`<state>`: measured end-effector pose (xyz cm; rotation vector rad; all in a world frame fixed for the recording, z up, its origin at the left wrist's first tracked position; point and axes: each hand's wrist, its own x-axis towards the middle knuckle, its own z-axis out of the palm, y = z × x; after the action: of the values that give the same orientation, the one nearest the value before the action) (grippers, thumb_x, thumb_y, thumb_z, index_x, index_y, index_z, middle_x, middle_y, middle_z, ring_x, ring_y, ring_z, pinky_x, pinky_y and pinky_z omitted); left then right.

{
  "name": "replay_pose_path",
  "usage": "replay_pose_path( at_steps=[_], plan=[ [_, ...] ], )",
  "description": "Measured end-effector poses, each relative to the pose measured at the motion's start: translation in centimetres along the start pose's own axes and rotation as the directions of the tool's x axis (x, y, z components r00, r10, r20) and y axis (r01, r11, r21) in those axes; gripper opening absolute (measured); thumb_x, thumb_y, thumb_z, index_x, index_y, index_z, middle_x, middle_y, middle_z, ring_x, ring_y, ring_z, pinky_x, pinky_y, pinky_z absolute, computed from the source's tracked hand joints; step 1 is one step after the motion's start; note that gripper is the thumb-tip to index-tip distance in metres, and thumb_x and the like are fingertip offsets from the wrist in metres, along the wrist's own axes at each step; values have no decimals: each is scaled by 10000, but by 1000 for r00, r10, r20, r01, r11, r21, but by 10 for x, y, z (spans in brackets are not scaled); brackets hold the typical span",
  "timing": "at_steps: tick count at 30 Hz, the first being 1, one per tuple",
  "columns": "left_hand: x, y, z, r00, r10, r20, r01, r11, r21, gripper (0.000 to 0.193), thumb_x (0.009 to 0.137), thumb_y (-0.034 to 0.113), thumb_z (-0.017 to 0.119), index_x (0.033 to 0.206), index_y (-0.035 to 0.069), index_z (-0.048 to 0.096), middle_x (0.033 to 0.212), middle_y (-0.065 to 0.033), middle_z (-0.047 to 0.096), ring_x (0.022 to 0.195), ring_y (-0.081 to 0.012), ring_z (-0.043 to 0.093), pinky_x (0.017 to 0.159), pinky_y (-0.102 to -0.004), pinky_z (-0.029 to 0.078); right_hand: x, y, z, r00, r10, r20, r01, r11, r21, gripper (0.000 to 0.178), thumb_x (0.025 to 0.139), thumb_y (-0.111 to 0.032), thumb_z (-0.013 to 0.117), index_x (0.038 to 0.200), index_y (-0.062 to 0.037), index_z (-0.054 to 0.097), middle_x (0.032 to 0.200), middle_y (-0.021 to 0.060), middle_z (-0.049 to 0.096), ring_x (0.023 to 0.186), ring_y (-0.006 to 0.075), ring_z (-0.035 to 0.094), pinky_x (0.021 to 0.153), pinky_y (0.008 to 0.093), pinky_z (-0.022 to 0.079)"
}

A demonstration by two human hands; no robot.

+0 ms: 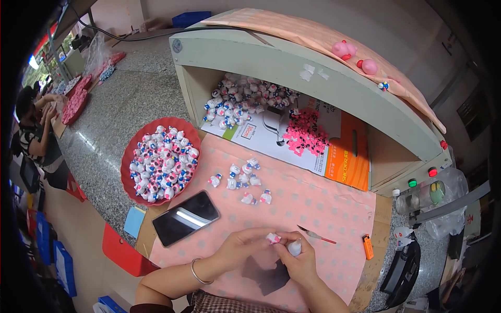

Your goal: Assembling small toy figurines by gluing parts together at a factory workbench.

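Both my hands meet over the pink dotted cloth (323,214) at the near edge. My left hand (245,248), with a bangle on its wrist, pinches a small white and pink figurine (273,238). My right hand (303,266) is closed round a small whitish squeeze bottle (295,248), its fingertips close to the figurine. A thin tool with a red handle (326,240) lies just beyond my right hand. Several white, blue and pink figurines (242,177) lie loose further up the cloth. A dark patch shows beneath my hands; I cannot tell what it is.
A red scalloped bowl (127,175) heaped with figurines stands at the left, near a black phone (186,216). An open-fronted cabinet (292,62) behind holds more figurines and pink pieces (305,133). An orange lighter (368,247) lies right. Another person (39,125) sits far left.
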<state>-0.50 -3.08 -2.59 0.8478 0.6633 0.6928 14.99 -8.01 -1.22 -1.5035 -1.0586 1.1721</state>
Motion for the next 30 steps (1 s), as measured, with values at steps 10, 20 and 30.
replay_pose_path(
  at_steps=[10,20,30],
  plan=[
    [13,-4,2,997,-53,52,58,995,-84,306,839,84,513,1136,14,498,1065,-76,555,1003,-153,515,880,-308,414,8,7,-8,1000,22,-13,-21,999,43,130,762,-11,589,887,-25,554,754,-23,516,619,26,462,521,167,377],
    [1,0,1,995,-95,18,97,988,-121,297,844,89,505,1133,20,502,1091,-87,544,1031,-172,501,900,-330,397,4,1,-3,1000,-20,17,21,998,-66,122,756,-22,604,868,-31,556,732,-14,535,629,34,480,536,179,398],
    [-28,34,-21,936,142,-323,-223,948,-228,320,862,120,478,1168,26,453,1132,-81,506,1034,-155,485,905,-283,385,-12,-11,16,1000,-2,11,1,996,86,286,785,38,515,1049,-13,418,760,49,495,609,82,480,495,199,419]
  ],
)
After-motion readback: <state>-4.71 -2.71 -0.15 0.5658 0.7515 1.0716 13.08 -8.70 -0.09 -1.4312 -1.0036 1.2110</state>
